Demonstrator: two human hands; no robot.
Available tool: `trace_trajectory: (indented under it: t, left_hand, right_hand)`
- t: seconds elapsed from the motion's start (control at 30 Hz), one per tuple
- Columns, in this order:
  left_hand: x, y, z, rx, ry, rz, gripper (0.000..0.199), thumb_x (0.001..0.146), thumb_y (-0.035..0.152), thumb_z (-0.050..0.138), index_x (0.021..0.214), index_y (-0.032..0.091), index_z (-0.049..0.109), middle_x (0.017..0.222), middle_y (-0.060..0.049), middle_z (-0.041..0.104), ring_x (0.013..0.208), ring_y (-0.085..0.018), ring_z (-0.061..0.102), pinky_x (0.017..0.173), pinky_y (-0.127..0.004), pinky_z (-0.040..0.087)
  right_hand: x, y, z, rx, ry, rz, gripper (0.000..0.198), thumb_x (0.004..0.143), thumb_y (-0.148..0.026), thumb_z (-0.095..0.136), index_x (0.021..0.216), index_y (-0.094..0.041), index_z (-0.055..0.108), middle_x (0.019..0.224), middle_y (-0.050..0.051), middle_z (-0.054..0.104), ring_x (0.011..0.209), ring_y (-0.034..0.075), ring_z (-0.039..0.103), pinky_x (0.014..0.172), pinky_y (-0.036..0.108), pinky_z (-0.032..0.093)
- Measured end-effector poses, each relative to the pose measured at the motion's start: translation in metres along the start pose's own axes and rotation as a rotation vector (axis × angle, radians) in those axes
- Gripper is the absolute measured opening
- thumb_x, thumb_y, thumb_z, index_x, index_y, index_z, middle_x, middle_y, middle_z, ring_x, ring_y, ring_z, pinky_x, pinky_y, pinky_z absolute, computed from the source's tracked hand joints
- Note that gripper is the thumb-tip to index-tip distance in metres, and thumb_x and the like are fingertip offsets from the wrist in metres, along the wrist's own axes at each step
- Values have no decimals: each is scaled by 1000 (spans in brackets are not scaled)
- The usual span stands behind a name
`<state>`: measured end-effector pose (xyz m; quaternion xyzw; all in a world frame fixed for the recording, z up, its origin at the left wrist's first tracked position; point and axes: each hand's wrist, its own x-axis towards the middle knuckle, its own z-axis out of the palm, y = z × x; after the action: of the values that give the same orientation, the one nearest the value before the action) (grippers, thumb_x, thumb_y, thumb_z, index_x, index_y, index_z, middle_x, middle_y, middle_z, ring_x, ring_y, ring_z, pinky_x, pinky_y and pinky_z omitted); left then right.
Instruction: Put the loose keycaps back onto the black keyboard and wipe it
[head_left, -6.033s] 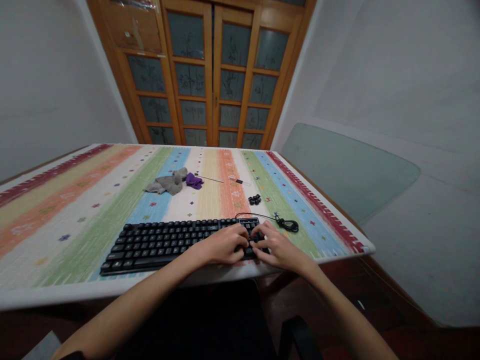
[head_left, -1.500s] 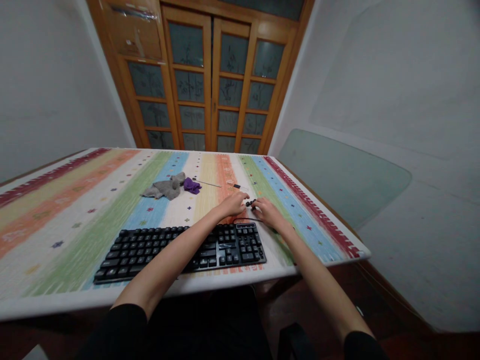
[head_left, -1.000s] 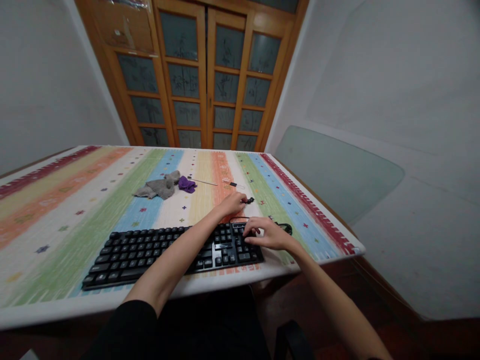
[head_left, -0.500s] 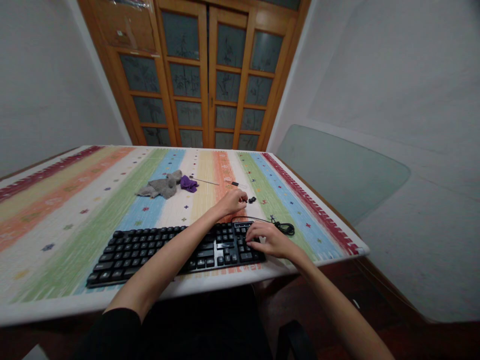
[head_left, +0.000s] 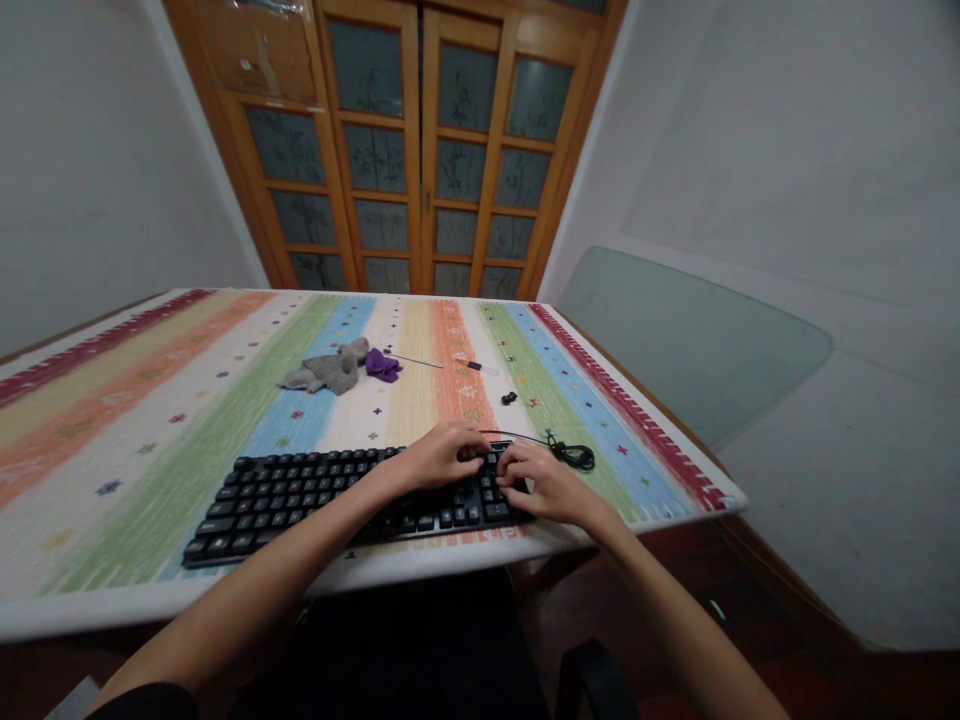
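A black keyboard [head_left: 300, 500] lies along the near edge of the table. My left hand [head_left: 448, 455] is over its upper right part, thumb and fingertips pinched together on what looks like a small black keycap, mostly hidden by the fingers. Close beside it, my right hand [head_left: 541, 482] rests at the number pad with bent fingers apart from the thumb, and nothing shows in its grasp. Small loose black keycaps [head_left: 509, 398] sit on the cloth beyond the keyboard.
The keyboard's coiled black cable [head_left: 574, 456] lies right of my right hand. Farther back are a grey cloth [head_left: 330, 370], a purple cloth [head_left: 383, 366], a thin rod [head_left: 416, 360] and a small black-and-clear item [head_left: 475, 366]. A striped tablecloth [head_left: 202, 420] covers the table.
My left hand has drawn back from the loose black keycaps to the keyboard's upper right part, beside my right hand. My right hand has stayed at the number pad, with little movement.
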<state>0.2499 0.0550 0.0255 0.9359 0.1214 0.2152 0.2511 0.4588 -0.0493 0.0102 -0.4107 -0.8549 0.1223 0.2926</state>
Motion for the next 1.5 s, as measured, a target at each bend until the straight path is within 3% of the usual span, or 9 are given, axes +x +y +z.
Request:
trace_trajectory:
  t: [0.13,0.4,0.57,0.77,0.93,1.1,1.3,1.5]
  left_hand:
    - [-6,2,7,2,-13,4,13,86,14,60,94,15,70,84,-3,70,78,-15,63,74,-24,46]
    - [-6,0,15,48,-35,55,10,85,10,63,86,15,72,86,-5,71,84,-17,64,81,-27,47]
    - [-7,-3,18,95,-24,83,12,85,9,63,85,15,73,87,-7,71,86,-17,63,82,-29,48]
    - [-7,-2,20,116,-50,95,16,87,7,59,85,15,72,90,-7,70,87,-18,63,81,-29,49]
    - [-8,3,20,171,-64,100,18,89,6,56,82,13,71,84,-7,67,83,-17,62,77,-27,49]
    - [-9,8,20,245,-74,135,20,88,7,55,75,13,69,83,-7,66,82,-17,61,77,-27,49]
    - [-7,5,19,282,-84,133,18,82,4,54,81,14,69,84,-7,66,85,-19,60,81,-31,50]
    - [-8,5,20,293,-107,212,18,80,5,53,73,15,66,84,-8,63,89,-21,59,87,-34,50]
  right_hand:
    - [-3,-4,6,-57,25,29,9,84,-16,66,75,-19,64,92,6,60,90,21,57,81,35,50]
    - [-9,-5,21,-156,150,96,22,91,-19,61,69,-19,62,94,7,56,93,23,52,86,39,47]
    - [-3,-3,17,-126,164,77,26,90,-25,64,65,-19,63,94,7,58,93,22,54,86,39,47]
    - [21,53,-10,-235,312,173,13,92,-24,59,93,-21,72,104,8,63,103,24,58,100,46,42]
    - [45,113,-26,-386,175,335,28,85,-14,63,111,-19,71,121,12,63,114,27,57,104,47,41]
    - [60,138,-23,-372,78,338,24,81,-9,65,100,-20,75,112,10,70,108,25,62,99,40,44]
    - [64,138,-19,-361,64,350,20,83,-7,63,93,-17,77,93,9,74,92,23,66,87,33,49]
    - [57,97,-31,-304,55,267,17,88,-13,64,100,-17,75,93,8,71,82,20,64,80,31,50]
